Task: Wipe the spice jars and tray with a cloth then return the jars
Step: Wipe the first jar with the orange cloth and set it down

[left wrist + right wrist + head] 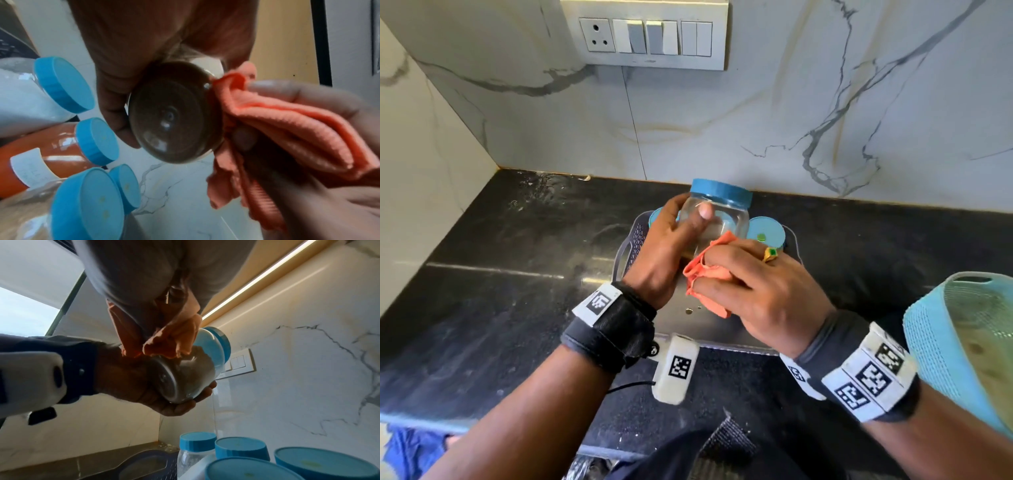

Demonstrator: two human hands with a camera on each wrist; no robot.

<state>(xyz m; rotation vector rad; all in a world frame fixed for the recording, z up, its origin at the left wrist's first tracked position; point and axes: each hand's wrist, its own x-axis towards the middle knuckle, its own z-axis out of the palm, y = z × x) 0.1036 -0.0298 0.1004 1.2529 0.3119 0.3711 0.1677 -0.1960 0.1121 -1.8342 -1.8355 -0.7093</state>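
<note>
1. A black stone counter [482,274] is running along a marble-patterned wall, with a switch plate [645,34] sitting high on that wall.
2. The left hand [664,253] is holding a clear jar with a blue lid [717,212] in the air above the tray, thumb lying across the front of the glass and the fingers curling round its far side, so the hand is clamped on the jar; the left wrist view is showing the jar's round base [170,113] between thumb and fingers.
3. A grey tray [635,240] is sitting on the counter under both hands, and more blue-lidded jars [241,449] are standing in it, one filled with white powder [22,99] and one with orange-red spice [53,155].
4. The right hand [760,291] is bunching an orange cloth [709,277] in its curled fingers and pressing it against the lower side of the held jar.
5. A light blue mesh basket [955,342] is showing at the right edge.
</note>
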